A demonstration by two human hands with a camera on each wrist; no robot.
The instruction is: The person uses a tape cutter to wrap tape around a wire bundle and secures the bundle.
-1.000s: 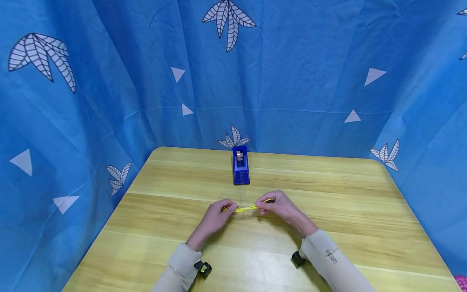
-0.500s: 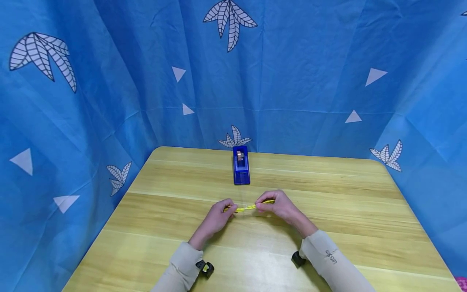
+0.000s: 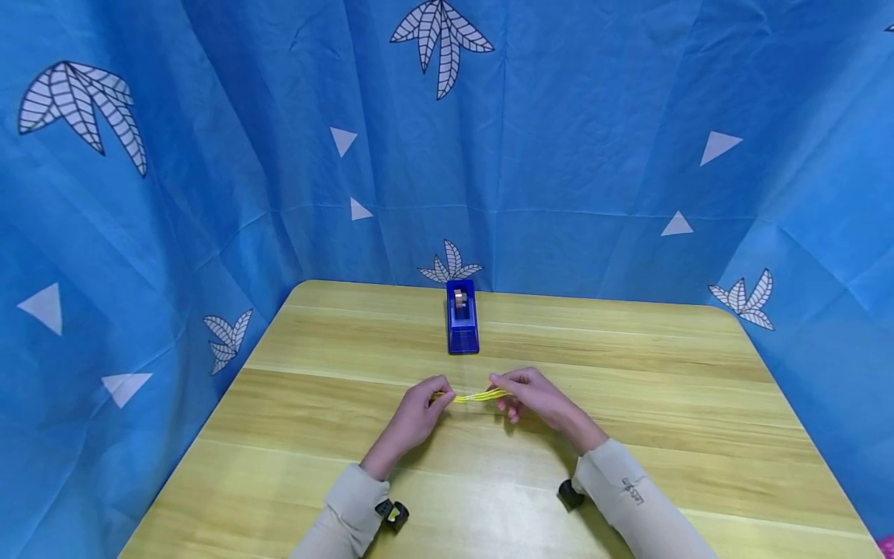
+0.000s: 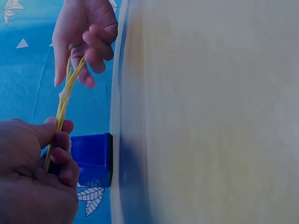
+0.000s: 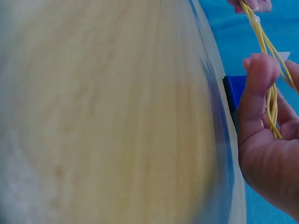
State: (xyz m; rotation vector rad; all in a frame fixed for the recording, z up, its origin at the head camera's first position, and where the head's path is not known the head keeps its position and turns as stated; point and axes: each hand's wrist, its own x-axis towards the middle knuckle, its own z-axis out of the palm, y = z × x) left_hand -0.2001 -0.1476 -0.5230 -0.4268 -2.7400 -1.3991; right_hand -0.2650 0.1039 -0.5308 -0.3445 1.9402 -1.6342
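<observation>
While left grip (image 3: 419,409) pinches yellow cord (image 4: 62,105), right grip (image 3: 535,394) loosened.

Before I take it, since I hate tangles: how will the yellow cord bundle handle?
The yellow cord bundle probably bends easily, since its thin strands curve and splay. It's likely light: just a few slim strands. Beyond the whitish binding, loose loops might snag.

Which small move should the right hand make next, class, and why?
Probably curl the right hand gently around the yellow strands: its thumb stands apart from them, and only the left hand pinches them.
</observation>
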